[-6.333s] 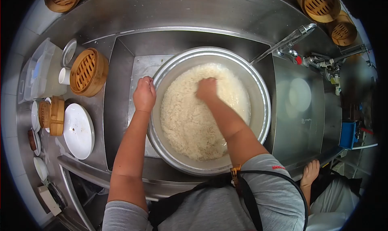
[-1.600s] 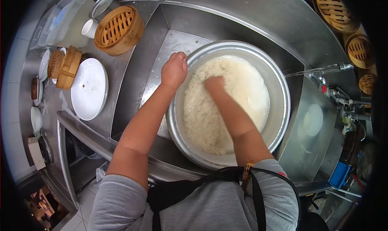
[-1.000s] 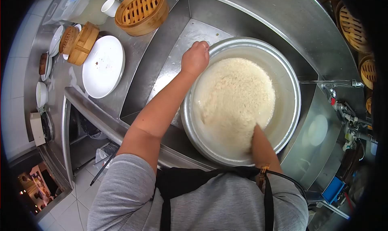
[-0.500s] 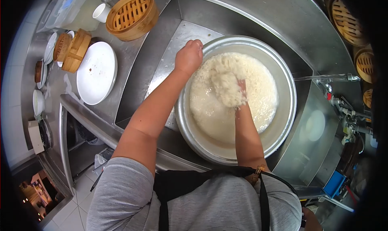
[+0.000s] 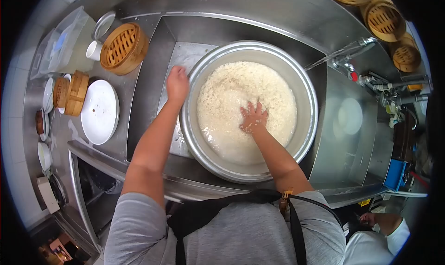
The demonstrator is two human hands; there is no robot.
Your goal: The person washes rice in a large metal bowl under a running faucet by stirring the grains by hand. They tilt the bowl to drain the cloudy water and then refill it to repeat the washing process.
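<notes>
A large metal pot point(image 5: 248, 174) of rice in cloudy water stands in the sink. My right hand point(image 5: 254, 118) is in the rice point(image 5: 245, 79), palm down with its fingers spread, grains sticking to its back. My left hand point(image 5: 177, 85) is closed at the pot's left rim; its fingertips are partly hidden.
Water runs from a faucet point(image 5: 366, 41) at the right. Bamboo steamers point(image 5: 123, 49), a white plate point(image 5: 99, 112), a white cup point(image 5: 94, 50) and a clear plastic bin point(image 5: 69, 42) stand on the left counter. Another person's white sleeve point(image 5: 398, 235) shows at lower right.
My right hand held up a heap of rice; now it lies spread in the rice, with the heap gone from it. My left hand stays at the rim. The view has shifted.
</notes>
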